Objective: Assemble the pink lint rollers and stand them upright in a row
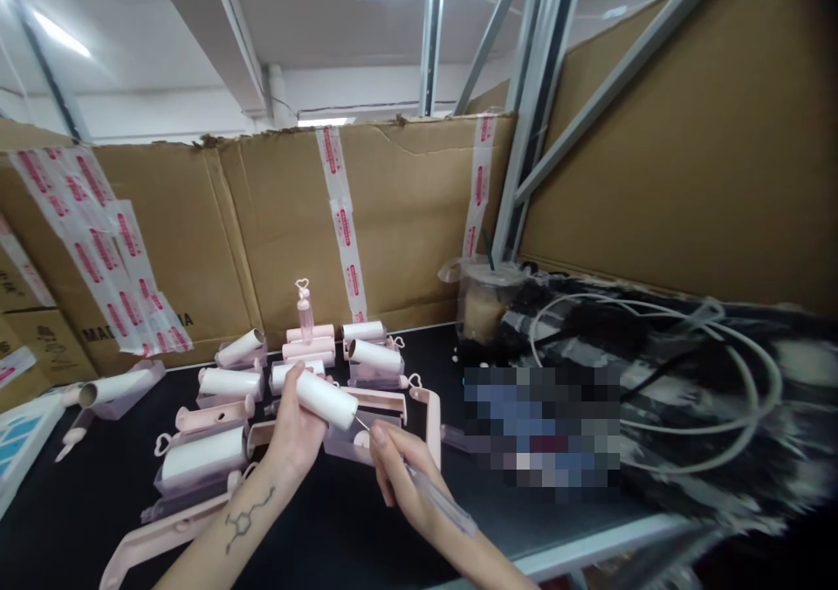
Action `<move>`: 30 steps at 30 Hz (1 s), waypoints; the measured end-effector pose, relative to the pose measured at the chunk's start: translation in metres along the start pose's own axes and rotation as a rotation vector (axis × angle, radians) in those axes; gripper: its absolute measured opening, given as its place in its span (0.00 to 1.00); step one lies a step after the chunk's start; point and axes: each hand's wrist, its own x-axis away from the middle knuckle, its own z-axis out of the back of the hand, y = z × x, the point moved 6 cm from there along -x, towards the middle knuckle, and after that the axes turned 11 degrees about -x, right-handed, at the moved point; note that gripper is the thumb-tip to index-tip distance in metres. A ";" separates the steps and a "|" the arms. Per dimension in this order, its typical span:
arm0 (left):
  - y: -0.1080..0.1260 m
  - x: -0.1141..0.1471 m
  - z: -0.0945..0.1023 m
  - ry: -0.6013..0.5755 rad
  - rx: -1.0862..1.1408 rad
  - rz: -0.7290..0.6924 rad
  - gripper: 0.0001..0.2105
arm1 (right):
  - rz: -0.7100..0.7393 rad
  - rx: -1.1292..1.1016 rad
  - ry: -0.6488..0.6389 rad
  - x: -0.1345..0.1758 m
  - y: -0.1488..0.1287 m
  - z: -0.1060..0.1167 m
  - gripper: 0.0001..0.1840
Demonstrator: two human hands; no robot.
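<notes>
A white roll (327,401) is being held up over the dark surface (327,533), roughly mid-view, by the left hand (302,424), with the grip wrapped round its far end so that bit's mostly covered. Its long axis is slanted from upper left to lower right, and the uncovered end is pointed down and right, towards the right hand (409,476). A slim tool with a see-through handle (445,503) is pinched in that one, grip pretty narrow, and its thin tip is brought up to the roll's end; whether it's actually stuck in there can't be told. Behind and to the left, more white rolls (206,456) are scattered about in translucent purple cases (134,398), not all lined up the same way, along with pale pink handle pieces (157,524). As for writing, "MAD" and, further right, "IA" can be read in black on the cardboard wall (419,215), with the letters between covered by white tape (124,258). Red labels are printed all down that tape, but they're too small to be read. Over on the right, a drink cup (481,311) with a green straw is parked by the cardboard, next to a loosely coiled pale cable (772,380).
</notes>
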 end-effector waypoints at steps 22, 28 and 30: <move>-0.010 0.000 0.004 0.050 -0.064 -0.056 0.05 | -0.081 -0.057 0.019 0.005 0.024 0.005 0.22; -0.008 0.003 0.002 0.033 -0.081 -0.085 0.05 | -0.114 -0.098 0.040 0.007 0.028 0.006 0.23; -0.008 0.004 0.002 0.033 -0.083 -0.093 0.05 | -0.116 -0.114 0.048 0.007 0.028 0.007 0.23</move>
